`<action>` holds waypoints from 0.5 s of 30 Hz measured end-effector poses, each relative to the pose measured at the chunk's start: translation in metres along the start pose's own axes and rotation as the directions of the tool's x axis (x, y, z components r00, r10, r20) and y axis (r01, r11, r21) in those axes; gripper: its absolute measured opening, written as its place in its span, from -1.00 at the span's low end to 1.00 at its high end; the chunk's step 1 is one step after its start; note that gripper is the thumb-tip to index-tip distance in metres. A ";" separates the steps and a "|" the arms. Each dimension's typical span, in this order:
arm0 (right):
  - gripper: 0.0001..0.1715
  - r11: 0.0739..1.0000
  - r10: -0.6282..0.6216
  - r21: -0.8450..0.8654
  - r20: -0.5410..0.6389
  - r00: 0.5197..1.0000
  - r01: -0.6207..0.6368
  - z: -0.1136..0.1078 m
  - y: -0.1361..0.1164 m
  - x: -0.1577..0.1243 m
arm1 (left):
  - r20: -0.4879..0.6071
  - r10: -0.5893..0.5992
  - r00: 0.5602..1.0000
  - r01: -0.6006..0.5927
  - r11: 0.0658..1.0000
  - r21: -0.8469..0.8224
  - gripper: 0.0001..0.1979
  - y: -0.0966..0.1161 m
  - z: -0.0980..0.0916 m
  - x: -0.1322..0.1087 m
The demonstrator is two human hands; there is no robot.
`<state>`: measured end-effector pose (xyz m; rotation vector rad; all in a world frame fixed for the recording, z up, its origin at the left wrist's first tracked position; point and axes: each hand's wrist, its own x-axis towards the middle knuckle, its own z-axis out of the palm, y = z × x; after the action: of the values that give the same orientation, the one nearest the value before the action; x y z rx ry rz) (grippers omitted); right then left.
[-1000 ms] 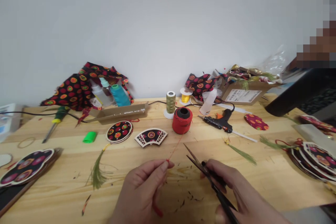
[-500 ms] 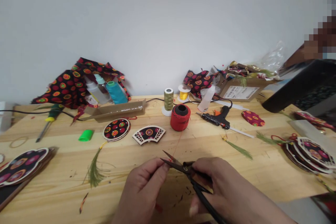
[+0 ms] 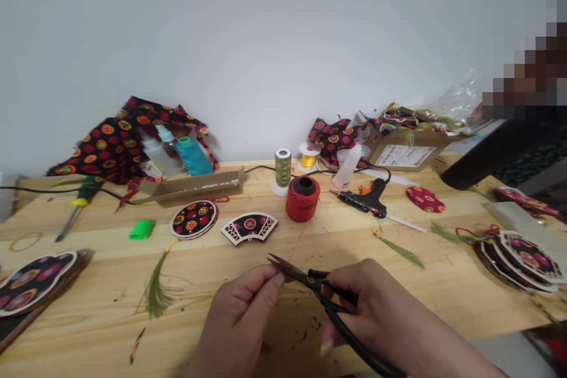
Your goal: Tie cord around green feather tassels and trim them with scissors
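Observation:
My right hand [image 3: 363, 307] grips a pair of black-handled scissors [image 3: 330, 307], whose blades are closed and point left. The blade tips lie just above the fingertips of my left hand [image 3: 248, 310]. That hand pinches red thread [image 3: 301, 239], which runs from a red thread spool [image 3: 303, 199] in the middle of the table. A bit of red shows below the left palm, mostly hidden. Beyond my hands lies a fan-shaped wooden ornament [image 3: 250, 228] with patterned fabric. To its left is a round ornament [image 3: 194, 218] with a green tassel [image 3: 158, 289].
A black glue gun [image 3: 365, 199], a green thread spool [image 3: 283, 168] and a yellow spool [image 3: 309, 156] stand behind. Stacked ornaments [image 3: 527, 257] sit at right, a cloud-shaped one [image 3: 35, 283] at left. Also present are a screwdriver [image 3: 77, 209], a green cap [image 3: 142, 230] and an open carton [image 3: 199, 186].
The scissor blades, apart half a second ago, have closed together by my left fingertips. Both hands stay in nearly the same place.

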<state>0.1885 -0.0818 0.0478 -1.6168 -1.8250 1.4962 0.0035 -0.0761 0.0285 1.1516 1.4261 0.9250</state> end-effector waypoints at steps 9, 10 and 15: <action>-0.93 0.944 -0.039 -0.328 -0.012 0.999 0.033 -0.011 0.014 -0.022 | -0.164 -0.172 0.971 0.135 0.967 -0.216 -0.74 -0.005 -0.012 0.009; -0.92 0.904 -0.052 -0.426 -0.035 0.998 0.032 -0.014 0.020 -0.025 | -0.179 -0.179 0.967 0.127 0.956 -0.266 -0.75 -0.006 -0.013 0.009; -0.88 0.705 -0.084 -0.709 -0.117 0.990 -0.024 -0.034 0.054 -0.032 | -0.107 -0.215 0.971 0.157 0.907 -0.391 -0.72 -0.009 -0.013 0.008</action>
<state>0.2552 -0.1012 0.0316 -1.9101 -2.5016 0.6193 -0.0111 -0.0698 0.0206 0.6557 1.3696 1.1090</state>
